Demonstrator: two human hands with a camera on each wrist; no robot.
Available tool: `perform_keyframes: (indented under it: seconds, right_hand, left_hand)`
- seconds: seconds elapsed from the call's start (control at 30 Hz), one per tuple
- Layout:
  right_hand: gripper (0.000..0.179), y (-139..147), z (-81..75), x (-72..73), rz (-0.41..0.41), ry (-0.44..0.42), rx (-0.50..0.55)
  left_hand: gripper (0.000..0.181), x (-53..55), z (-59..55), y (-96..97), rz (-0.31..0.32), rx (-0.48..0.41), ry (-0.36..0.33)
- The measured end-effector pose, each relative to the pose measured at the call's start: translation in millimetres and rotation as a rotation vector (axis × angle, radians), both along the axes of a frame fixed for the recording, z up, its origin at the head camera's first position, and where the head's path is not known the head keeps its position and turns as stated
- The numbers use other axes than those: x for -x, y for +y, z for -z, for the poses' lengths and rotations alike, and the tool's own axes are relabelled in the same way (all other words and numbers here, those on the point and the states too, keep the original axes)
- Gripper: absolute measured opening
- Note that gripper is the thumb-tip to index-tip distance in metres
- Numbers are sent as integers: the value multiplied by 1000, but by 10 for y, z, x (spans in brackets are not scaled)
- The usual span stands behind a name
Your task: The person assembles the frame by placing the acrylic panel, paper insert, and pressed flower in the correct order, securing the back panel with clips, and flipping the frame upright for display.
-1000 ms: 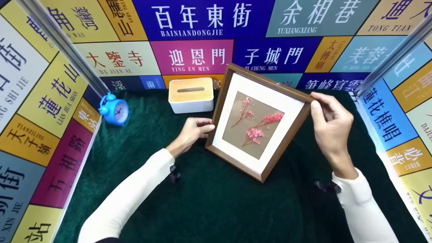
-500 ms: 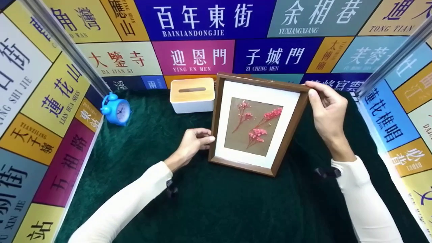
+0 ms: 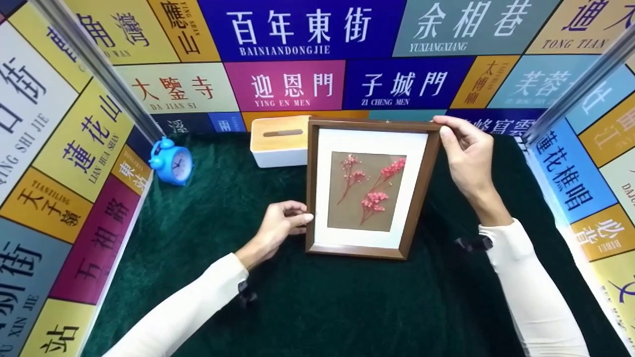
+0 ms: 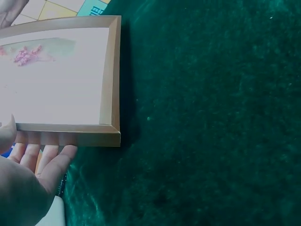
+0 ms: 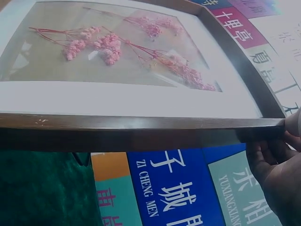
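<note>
Wooden picture frame (image 3: 371, 188) holding pink dried flowers (image 3: 372, 186) stands at table centre on green velvet cloth (image 3: 322, 307), left hand (image 3: 280, 225) pinching its 9 o'clock edge, right hand (image 3: 464, 151) gripping its 1 o'clock corner, tissue box (image 3: 278, 141) at 11 o'clock.

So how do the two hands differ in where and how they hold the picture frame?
The left hand pinches the picture frame low on its left edge, close to the green cloth; the right hand grips the top right corner, higher up. The left hand's fingers reach behind the frame with the thumb in front; the right hand's fingers curl over the top edge. Both hands grip the wooden rim, and both arms wear white sleeves.
</note>
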State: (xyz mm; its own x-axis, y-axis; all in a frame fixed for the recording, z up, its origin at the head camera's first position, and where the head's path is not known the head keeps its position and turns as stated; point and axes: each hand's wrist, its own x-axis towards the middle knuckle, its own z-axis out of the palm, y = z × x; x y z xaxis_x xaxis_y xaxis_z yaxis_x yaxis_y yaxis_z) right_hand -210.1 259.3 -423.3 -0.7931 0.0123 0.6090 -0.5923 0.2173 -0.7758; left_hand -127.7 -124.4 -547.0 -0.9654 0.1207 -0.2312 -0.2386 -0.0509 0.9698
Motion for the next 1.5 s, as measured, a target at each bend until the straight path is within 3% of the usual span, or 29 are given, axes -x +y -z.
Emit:
perform_keyframes:
  seconds: [0.2,0.47,0.8,1.13,1.3,1.5]
  right_hand:
    - [25,-28,14,30,2,-48,-11]
    - [25,-35,60,66,0,-67,-10]
    - [28,-143,91,65,-48,-88,-25]
    - [28,-131,99,43,-15,-90,-29]
    - [29,-160,95,6,-21,-85,-26]
    - [31,-166,112,7,-39,-69,-24]
  left_hand:
    - [12,-74,42,4,12,-8,-10]
    - [13,-93,105,-18,25,-23,6]
    - [15,-204,229,-81,52,-52,-5]
    - [14,-116,216,-130,26,-12,69]
    - [15,-94,227,-174,1,-19,58]
    - [15,-120,246,-189,23,-20,69]
